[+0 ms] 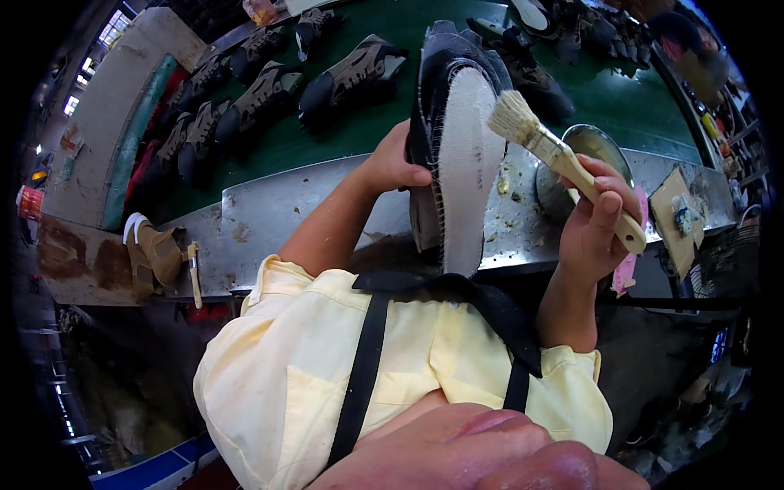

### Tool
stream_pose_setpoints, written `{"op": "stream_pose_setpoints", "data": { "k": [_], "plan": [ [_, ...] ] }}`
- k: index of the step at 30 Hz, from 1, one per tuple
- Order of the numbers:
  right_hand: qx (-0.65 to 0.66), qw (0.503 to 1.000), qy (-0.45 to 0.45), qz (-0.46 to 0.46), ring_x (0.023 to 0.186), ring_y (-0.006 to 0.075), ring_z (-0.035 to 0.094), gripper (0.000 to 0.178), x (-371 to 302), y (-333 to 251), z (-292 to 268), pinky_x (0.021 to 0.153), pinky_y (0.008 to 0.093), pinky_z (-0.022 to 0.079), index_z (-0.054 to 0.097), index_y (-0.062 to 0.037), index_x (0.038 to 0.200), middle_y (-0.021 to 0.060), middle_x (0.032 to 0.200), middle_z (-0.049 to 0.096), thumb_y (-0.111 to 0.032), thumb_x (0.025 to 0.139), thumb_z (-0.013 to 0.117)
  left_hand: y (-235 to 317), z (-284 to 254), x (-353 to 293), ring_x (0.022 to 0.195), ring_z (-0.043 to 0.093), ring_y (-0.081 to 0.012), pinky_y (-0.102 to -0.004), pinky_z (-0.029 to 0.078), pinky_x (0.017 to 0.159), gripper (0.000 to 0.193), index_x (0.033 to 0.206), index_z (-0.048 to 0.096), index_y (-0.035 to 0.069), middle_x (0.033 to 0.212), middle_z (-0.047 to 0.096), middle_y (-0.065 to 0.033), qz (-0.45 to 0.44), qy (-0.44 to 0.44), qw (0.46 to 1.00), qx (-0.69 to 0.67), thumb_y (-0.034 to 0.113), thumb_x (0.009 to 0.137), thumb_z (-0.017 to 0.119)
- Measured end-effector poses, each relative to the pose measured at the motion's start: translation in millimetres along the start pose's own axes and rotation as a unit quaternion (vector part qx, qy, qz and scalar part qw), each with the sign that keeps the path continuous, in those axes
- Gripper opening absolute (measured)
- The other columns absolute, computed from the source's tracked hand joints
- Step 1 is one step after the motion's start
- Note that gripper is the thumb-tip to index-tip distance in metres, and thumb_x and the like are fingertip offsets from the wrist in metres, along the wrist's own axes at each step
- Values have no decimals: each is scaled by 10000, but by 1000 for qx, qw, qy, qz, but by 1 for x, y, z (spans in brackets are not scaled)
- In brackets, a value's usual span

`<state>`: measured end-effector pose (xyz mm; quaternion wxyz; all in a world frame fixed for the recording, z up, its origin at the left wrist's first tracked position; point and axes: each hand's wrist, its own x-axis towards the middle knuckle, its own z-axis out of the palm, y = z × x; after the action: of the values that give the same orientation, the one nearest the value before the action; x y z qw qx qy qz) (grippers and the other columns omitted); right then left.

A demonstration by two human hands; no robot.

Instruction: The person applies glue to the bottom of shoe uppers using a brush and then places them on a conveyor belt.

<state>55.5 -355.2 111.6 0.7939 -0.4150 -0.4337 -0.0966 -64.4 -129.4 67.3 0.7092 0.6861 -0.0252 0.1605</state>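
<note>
In front of my chest, bottom side turned up, is a dark shoe upper (pixel 425 135) with a whitish, stitched-edged underside (pixel 469 163). My left hand (pixel 394 166) grips it from the left, thumb across its side. A flat paintbrush (pixel 516 119) with pale, caked bristles and a wooden handle is in my right hand (pixel 600 214), fingers wrapped round the handle. Its bristle tips lie close to the right edge of the underside; whether they touch it I cannot tell. Behind the brush sits a round metal bowl (pixel 600 140), partly covered by my right hand.
Several brown-and-black shoes (pixel 347 75) lie on the green conveyor belt (pixel 261 167). The metal ledge (pixel 302 192) in front carries dried smears. At left are a tan shoe piece (pixel 157 255) and another brush (pixel 194 273); at right, a stained cardboard piece (pixel 676 216).
</note>
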Motion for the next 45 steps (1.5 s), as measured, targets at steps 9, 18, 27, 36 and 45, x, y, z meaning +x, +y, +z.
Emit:
{"op": "stream_pose_setpoints", "data": {
  "k": [9,18,27,36,45],
  "plan": [
    [-62,990,99,79,782,257,614,281,-20,-13,-61,617,304,533,565,6,894,229,910,607,-274,890,557,10,-7,-5,975,536,-197,-328,410,889,719,1170,458,10,1058,560,-97,-70,177,980,-64,337,617,779],
    [-44,985,124,114,772,253,601,238,-38,-21,-100,612,307,535,544,-10,899,207,894,598,-248,904,533,19,-23,4,988,543,-235,-383,425,909,508,1090,554,58,1051,588,-69,-33,469,845,-256,309,686,734],
    [-50,981,137,125,685,221,584,273,-37,-30,-119,566,265,494,539,-13,896,191,863,613,-286,902,529,-21,-33,52,1178,414,-318,-554,219,1016,683,1228,481,183,1297,462,-86,-29,559,698,-446,565,674,597],
    [-70,983,116,127,669,214,577,256,-40,-29,-141,574,270,485,536,-9,893,183,876,613,-262,915,510,-110,-58,169,1056,534,-245,-357,393,947,653,1153,543,75,1190,544,-89,133,608,593,-510,609,778,523],
    [-132,971,115,162,666,204,576,266,-49,-23,-149,590,267,478,535,-8,905,186,892,610,-274,912,514,-113,-31,192,1015,566,-265,-311,438,902,911,1134,500,-93,1167,557,-164,-203,775,484,-351,676,659,615]
  ]
}}
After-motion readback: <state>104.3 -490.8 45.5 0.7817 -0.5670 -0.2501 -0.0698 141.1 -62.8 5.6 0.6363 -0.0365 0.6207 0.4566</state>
